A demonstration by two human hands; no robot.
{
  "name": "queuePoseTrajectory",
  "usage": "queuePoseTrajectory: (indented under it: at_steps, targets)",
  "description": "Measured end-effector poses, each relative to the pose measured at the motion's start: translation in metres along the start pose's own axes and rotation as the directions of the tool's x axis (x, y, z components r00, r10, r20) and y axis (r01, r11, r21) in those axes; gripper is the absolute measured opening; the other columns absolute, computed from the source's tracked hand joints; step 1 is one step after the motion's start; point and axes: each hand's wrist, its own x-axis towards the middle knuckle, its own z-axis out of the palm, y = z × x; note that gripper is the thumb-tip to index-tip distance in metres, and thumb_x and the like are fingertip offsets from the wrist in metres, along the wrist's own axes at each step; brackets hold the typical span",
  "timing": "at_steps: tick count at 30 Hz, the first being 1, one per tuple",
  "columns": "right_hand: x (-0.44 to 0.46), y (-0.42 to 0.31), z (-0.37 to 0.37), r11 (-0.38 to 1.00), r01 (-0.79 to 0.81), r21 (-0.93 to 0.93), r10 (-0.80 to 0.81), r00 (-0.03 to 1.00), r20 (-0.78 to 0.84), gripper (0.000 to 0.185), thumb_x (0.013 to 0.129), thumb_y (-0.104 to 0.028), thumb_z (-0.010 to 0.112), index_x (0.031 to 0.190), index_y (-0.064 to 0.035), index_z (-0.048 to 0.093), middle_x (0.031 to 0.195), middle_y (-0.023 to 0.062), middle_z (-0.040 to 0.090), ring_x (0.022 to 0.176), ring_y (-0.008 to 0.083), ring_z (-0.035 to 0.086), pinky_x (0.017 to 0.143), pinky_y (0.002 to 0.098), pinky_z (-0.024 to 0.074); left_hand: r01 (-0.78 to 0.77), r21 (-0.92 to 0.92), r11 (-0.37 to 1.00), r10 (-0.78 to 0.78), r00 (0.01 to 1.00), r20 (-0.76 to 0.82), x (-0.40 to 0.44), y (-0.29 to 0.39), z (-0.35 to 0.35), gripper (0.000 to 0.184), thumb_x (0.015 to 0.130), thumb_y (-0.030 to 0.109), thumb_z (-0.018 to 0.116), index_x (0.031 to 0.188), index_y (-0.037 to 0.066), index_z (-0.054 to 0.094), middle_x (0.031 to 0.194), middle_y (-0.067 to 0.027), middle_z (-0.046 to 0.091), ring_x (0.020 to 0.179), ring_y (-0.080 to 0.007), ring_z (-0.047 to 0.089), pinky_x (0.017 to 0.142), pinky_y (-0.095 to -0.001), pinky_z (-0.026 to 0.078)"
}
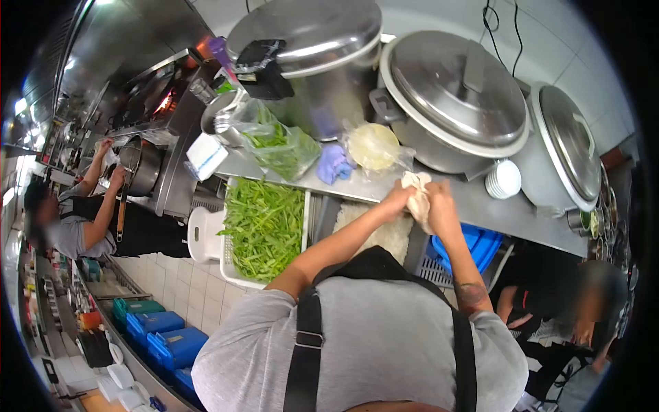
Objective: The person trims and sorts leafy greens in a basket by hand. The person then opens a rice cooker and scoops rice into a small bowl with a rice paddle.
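Observation:
Both my hands are close together above the front edge of the steel counter (pixel 350 187). Between them is a soft, cream-coloured, crumpled piece (pixel 417 192); whether it is cloth or dough I cannot tell. My left hand (pixel 395 202) grips it from one side and my right hand (pixel 445 209), slightly blurred, from the other. Just beyond them lies a pale yellow round thing (pixel 374 146) in clear plastic. A purple cloth (pixel 334 164) is to its left. Below my forearms sits a container of white, shredded-looking food (pixel 374 233), partly hidden by my left arm.
Large lidded steel pots (pixel 456 89) line the back. A stack of white bowls (pixel 503 180) stands right. A white basket of cut greens (pixel 264 230) is at left, below a plastic bag of greens (pixel 281 144). Co-workers are at far left (pixel 89 220) and lower right (pixel 549 295).

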Motion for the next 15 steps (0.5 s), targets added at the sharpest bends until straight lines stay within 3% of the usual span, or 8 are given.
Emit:
queuePoseTrajectory:
  at_steps: [1,3,6,7,10,11,13,15]
  targets:
    - [0.007,0.017,0.005,0.999,0.033,-0.035,-0.036,0.994,-0.102,0.030,0.070,0.001,0.062,0.099,0.0043,0.056,0.105,0.0280,0.053,0.101,0.0438,0.052,0.080,0.0448,0.0451,-0.133,0.238,0.962,0.104,0.986,0.130,0.005,0.006,-0.011,0.066,0.084,0.041,0.054,0.136,0.012,0.026,0.134,-0.0138,0.037,0.124,-0.0338,0.034,0.095,-0.0611,0.029]
    - [0.018,0.062,0.027,0.998,0.032,-0.062,-0.045,0.977,-0.208,0.037,0.070,-0.007,0.068,0.104,0.0010,0.058,0.118,0.0241,0.048,0.111,0.0411,0.047,0.081,0.0490,0.0456,0.022,0.168,0.986,-0.018,1.000,-0.022,-0.010,0.007,-0.023,0.063,0.083,0.042,0.055,0.134,0.014,0.030,0.132,-0.0105,0.038,0.122,-0.0311,0.036,0.098,-0.0564,0.028]
    - [0.027,0.012,0.001,0.890,-0.120,-0.440,0.256,0.930,0.264,0.045,0.067,-0.013,0.073,0.109,-0.0035,0.059,0.124,0.0216,0.045,0.117,0.0387,0.044,0.084,0.0583,0.0428,0.020,0.208,0.978,-0.038,0.996,0.082,-0.033,0.009,-0.068,0.050,0.084,0.039,0.057,0.124,0.013,0.044,0.120,-0.0071,0.046,0.111,-0.0215,0.044,0.092,-0.0466,0.036]
    - [0.042,-0.010,-0.005,0.913,-0.064,-0.403,0.179,0.951,0.254,0.048,0.066,-0.017,0.075,0.111,-0.0077,0.060,0.124,0.0170,0.047,0.120,0.0356,0.042,0.083,0.0675,0.0394,0.019,0.285,0.958,-0.031,0.999,0.035,-0.045,0.015,-0.079,0.043,0.085,0.034,0.057,0.120,0.011,0.048,0.116,-0.0070,0.050,0.105,-0.0191,0.048,0.089,-0.0417,0.039]
    - [0.120,-0.117,-0.038,0.934,0.354,-0.050,-0.357,0.930,-0.082,0.041,0.069,-0.013,0.071,0.107,-0.0058,0.058,0.111,0.0133,0.055,0.107,0.0328,0.052,0.086,0.0429,0.0432,-0.283,0.455,0.844,0.359,0.929,-0.089,-0.058,0.012,-0.114,0.030,0.086,0.021,0.057,0.112,0.005,0.053,0.105,-0.0071,0.057,0.094,-0.0158,0.054,0.082,-0.0313,0.043]
    - [0.142,-0.163,-0.045,0.845,0.518,-0.131,-0.534,0.810,-0.243,0.038,0.071,-0.009,0.069,0.108,-0.0055,0.058,0.113,0.0123,0.055,0.107,0.0318,0.052,0.085,0.0409,0.0434,-0.374,0.440,0.816,0.473,0.870,-0.139,-0.063,0.017,-0.121,0.029,0.085,0.017,0.057,0.111,0.004,0.053,0.104,-0.0079,0.058,0.092,-0.0173,0.056,0.081,-0.0325,0.044]
    - [0.192,-0.225,-0.038,0.678,0.702,-0.219,-0.732,0.616,-0.292,0.043,0.073,-0.014,0.070,0.113,-0.0089,0.055,0.117,0.0084,0.054,0.109,0.0271,0.052,0.089,0.0399,0.0400,-0.553,0.422,0.718,0.676,0.697,-0.237,-0.077,0.044,-0.126,0.028,0.083,0.011,0.058,0.109,0.001,0.053,0.104,-0.0096,0.059,0.088,-0.0203,0.060,0.079,-0.0349,0.046]
    - [0.234,-0.268,-0.008,0.603,0.667,-0.438,-0.797,0.516,-0.314,0.053,0.073,-0.030,0.070,0.118,-0.0093,0.053,0.120,0.0064,0.053,0.117,0.0227,0.046,0.091,0.0426,0.0360,-0.579,0.509,0.637,0.768,0.539,-0.346,-0.106,0.088,-0.128,0.034,0.080,0.009,0.060,0.112,-0.001,0.050,0.113,-0.0139,0.053,0.103,-0.0260,0.054,0.087,-0.0389,0.042]
